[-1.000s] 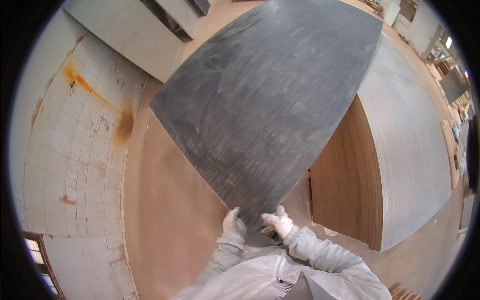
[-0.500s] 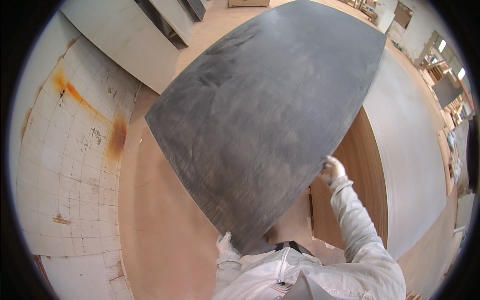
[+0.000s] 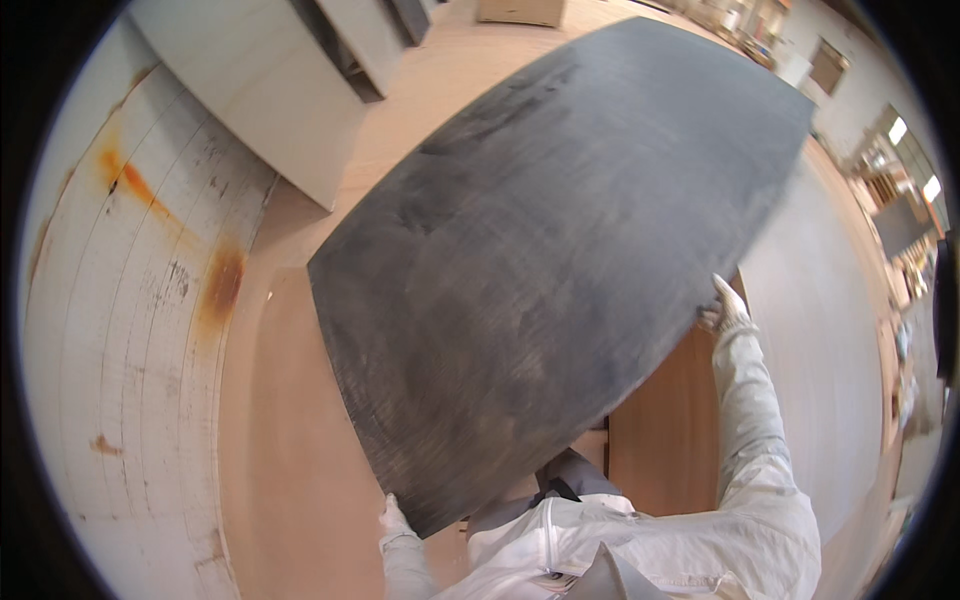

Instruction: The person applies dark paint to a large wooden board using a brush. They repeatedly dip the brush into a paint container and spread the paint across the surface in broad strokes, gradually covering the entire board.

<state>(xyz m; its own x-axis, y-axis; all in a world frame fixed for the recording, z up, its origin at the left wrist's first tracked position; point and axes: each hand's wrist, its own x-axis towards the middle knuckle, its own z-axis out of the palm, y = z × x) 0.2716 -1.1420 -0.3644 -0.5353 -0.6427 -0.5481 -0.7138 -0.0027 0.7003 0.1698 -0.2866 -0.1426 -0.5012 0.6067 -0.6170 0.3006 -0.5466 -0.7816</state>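
A large dark grey panel (image 3: 540, 240) with a scuffed, streaky surface spreads out in front of me, tilted and held off the stack. White-gloved, my left hand (image 3: 393, 515) grips its near left corner, with the fingers partly under the edge. My right hand (image 3: 727, 303), also gloved, holds the right edge farther along, its thumb over the top and the other fingers hidden beneath. Under the panel's right side shows a stack of brown boards (image 3: 660, 420), topped by a pale grey sheet (image 3: 820, 340).
On the left runs a white tiled wall (image 3: 130, 350) with rust stains. Pale panels (image 3: 250, 90) lean at the upper left. A box (image 3: 520, 11) rests on the reddish-brown floor (image 3: 285, 430) at the far end. Several boards and odds and ends line the right side.
The panel has shifted right and turned somewhat clockwise in view. My right hand has moved right and farther out with its edge; my left hand has moved left and nearer with its corner.
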